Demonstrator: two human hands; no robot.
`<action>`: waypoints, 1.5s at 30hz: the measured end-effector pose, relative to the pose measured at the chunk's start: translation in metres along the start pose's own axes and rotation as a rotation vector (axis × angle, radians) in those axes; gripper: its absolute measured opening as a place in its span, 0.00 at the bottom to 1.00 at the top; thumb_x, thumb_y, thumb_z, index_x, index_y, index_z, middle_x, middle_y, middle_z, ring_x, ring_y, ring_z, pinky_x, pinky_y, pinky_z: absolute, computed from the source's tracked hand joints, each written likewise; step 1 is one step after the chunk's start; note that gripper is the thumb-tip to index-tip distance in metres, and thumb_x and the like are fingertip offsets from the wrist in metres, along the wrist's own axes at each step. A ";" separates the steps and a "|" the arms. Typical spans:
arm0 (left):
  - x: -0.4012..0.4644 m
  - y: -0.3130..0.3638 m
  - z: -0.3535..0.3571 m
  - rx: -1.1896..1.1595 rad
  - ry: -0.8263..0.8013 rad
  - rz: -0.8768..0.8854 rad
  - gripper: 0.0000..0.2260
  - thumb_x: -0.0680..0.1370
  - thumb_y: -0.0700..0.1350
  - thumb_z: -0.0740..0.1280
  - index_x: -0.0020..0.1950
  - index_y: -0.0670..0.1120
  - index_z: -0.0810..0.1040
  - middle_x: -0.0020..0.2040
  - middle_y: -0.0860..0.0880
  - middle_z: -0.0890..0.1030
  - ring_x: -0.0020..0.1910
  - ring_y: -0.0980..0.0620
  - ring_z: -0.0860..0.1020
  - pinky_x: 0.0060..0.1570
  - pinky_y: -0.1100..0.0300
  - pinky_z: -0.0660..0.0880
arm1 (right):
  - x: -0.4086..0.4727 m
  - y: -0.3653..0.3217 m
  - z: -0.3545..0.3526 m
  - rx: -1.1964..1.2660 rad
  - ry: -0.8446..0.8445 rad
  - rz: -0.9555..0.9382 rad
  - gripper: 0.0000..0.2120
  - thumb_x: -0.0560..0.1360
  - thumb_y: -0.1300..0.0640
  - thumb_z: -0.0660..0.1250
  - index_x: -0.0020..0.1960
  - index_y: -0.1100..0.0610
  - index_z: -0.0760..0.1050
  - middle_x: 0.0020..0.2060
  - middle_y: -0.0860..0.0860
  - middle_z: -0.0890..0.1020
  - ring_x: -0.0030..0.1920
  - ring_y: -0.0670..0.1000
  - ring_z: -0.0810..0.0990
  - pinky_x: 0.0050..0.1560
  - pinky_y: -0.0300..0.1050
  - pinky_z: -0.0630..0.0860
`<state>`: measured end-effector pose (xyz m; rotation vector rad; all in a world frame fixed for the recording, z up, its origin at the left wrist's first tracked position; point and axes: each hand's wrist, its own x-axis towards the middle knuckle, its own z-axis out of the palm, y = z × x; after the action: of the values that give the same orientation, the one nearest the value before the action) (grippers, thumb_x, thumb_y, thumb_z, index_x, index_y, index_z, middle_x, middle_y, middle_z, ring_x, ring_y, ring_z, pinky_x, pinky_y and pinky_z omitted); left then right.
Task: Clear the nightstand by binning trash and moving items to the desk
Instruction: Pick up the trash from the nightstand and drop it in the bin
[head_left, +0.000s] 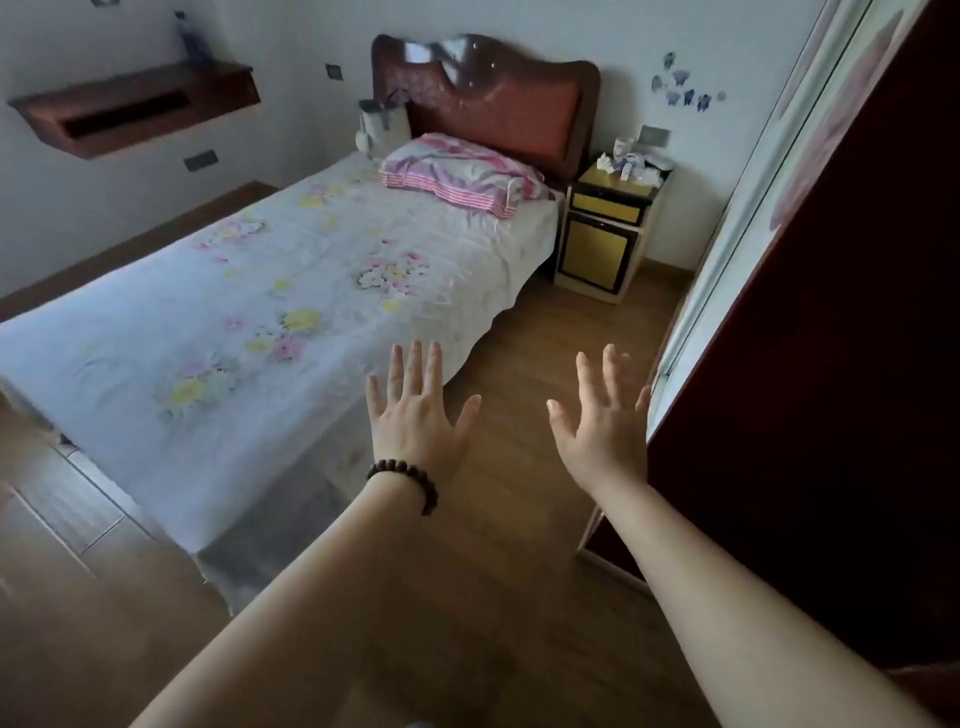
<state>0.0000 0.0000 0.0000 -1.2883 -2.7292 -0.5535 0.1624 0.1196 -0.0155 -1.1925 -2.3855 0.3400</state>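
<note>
Both hands were held out with fingers spread and nothing grasped: the left hand (415, 415) (a beaded bracelet (410, 480) at its wrist) at lower centre, the right hand (605, 421) just right of it. The nightstand (610, 228) was seen well apart, upper right beside the bed (249, 312), topped with small clutter (631, 166), possibly tissues and cables.

aisle: bare floor (524, 374) (narrow) | flanks: bed (270, 291), wardrobe (831, 364)
</note>
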 end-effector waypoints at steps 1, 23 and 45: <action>0.002 0.002 0.006 0.005 -0.013 -0.016 0.35 0.75 0.67 0.46 0.77 0.51 0.42 0.78 0.50 0.45 0.76 0.52 0.39 0.73 0.45 0.38 | 0.002 0.003 0.002 0.001 -0.003 0.027 0.31 0.78 0.42 0.56 0.76 0.52 0.53 0.77 0.56 0.48 0.77 0.55 0.43 0.74 0.61 0.43; 0.367 -0.027 0.141 -0.045 -0.144 0.114 0.34 0.75 0.67 0.46 0.77 0.52 0.44 0.78 0.50 0.49 0.76 0.50 0.42 0.73 0.45 0.41 | 0.295 0.053 0.135 -0.177 -0.027 0.334 0.30 0.78 0.43 0.57 0.76 0.51 0.53 0.77 0.54 0.49 0.77 0.54 0.45 0.72 0.52 0.40; 0.764 0.156 0.314 -0.073 -0.267 0.250 0.34 0.76 0.64 0.50 0.77 0.50 0.46 0.78 0.48 0.51 0.76 0.49 0.44 0.73 0.46 0.44 | 0.679 0.247 0.201 -0.193 -0.014 0.496 0.29 0.78 0.43 0.56 0.76 0.51 0.54 0.77 0.53 0.49 0.77 0.53 0.43 0.72 0.50 0.39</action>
<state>-0.3474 0.7617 -0.0823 -1.8082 -2.7053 -0.4923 -0.1229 0.8082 -0.0988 -1.8775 -2.1431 0.2728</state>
